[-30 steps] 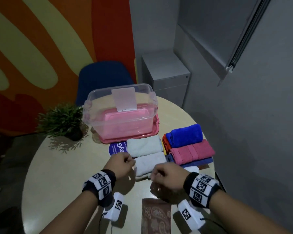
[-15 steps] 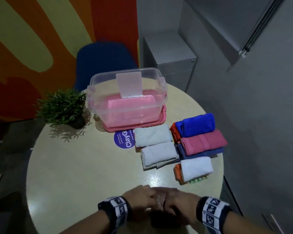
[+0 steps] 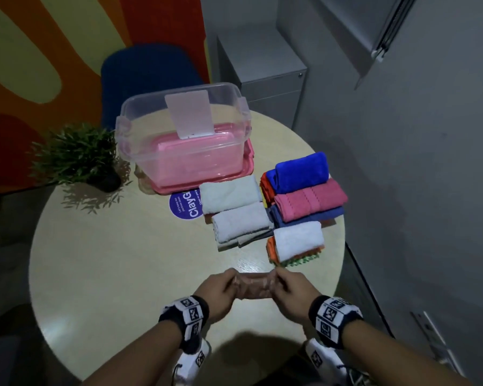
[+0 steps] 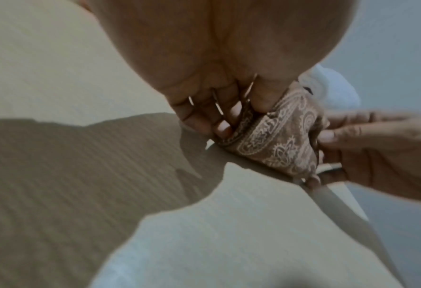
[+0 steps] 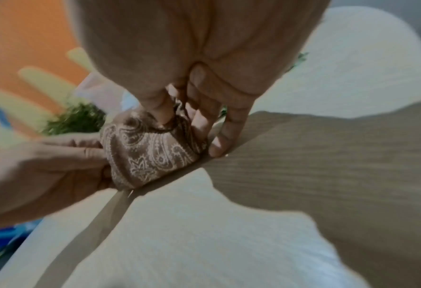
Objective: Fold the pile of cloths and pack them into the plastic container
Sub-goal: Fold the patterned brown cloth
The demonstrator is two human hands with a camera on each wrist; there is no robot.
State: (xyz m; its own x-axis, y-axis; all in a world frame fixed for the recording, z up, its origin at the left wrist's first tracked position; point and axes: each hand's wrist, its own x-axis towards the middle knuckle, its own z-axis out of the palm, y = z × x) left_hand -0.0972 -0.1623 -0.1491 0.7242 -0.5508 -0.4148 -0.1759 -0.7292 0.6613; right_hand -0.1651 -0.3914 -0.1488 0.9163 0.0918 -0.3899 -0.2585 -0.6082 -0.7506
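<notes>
A brown paisley cloth [image 3: 252, 286], folded small, lies between my two hands over the near part of the round table [image 3: 117, 260]. My left hand [image 3: 221, 291] pinches its left end [image 4: 248, 124] and my right hand [image 3: 286, 288] pinches its right end [image 5: 170, 124]. The cloth's lower edge sits at the tabletop. Farther back, the clear plastic container [image 3: 184, 140] stands on its pink lid [image 3: 201, 185]. Folded cloths lie to its right: white ones [image 3: 229, 196], a blue one [image 3: 301, 171], a pink one [image 3: 310, 201] and a white one on orange [image 3: 299, 240].
A small potted plant [image 3: 76, 154] stands at the table's back left. A purple round sticker [image 3: 184, 207] lies in front of the container. A blue chair [image 3: 148, 76] and a grey cabinet [image 3: 265, 73] stand beyond the table. The grey wall runs close on the right.
My hands drew back from the white folded cloths to the near edge, came together on the brown paisley cloth, and now hold its two ends apart. The head view tilted down.
</notes>
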